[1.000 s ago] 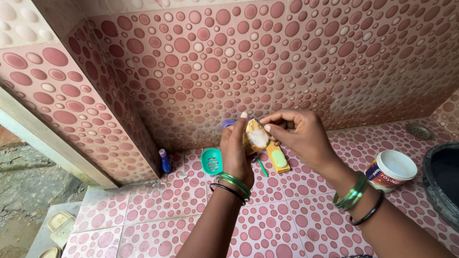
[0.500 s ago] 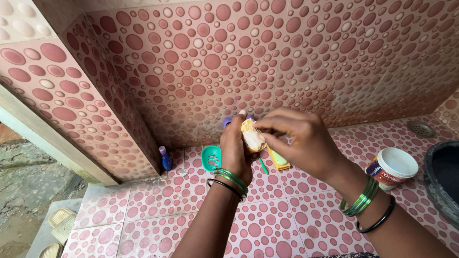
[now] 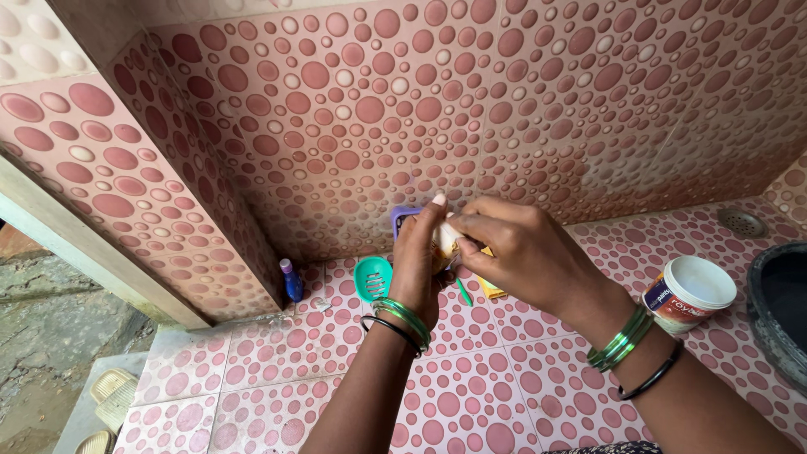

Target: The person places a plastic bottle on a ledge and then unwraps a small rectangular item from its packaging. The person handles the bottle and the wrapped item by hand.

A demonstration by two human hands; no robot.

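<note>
Holding a small pale bar of soap (image 3: 445, 238) between them, both hands work close together above the tiled floor (image 3: 504, 395), in front of the spotted wall (image 3: 521, 109); the left hand (image 3: 418, 267) stands upright with its fingers closed around the bar from the 9 o'clock side; the right hand (image 3: 525, 252) comes in from 3 o'clock, its fingers pinched shut on the bar's upper edge, seemingly picking at a wrapper or a bit of the surface, though the detail is too small to tell. Judging from this, the work on the bar is under way and not finished; the bar remains up in the hands, not set down anywhere. Just beyond the hands, at 12 o'clock, a purple object (image 3: 403, 216) peeks out; at 9 o'clock a teal soap dish (image 3: 372, 277) lies on the floor with nothing visibly in it; a small blue bottle (image 3: 291, 282) stands in the corner further at 9 o'clock; a yellow item (image 3: 491, 287) and a green stick (image 3: 464, 292) lie beneath the hands; a white-lidded tub (image 3: 688, 294) sits at 3 o'clock, near a dark basin (image 3: 777, 319) at the frame's edge.
</note>
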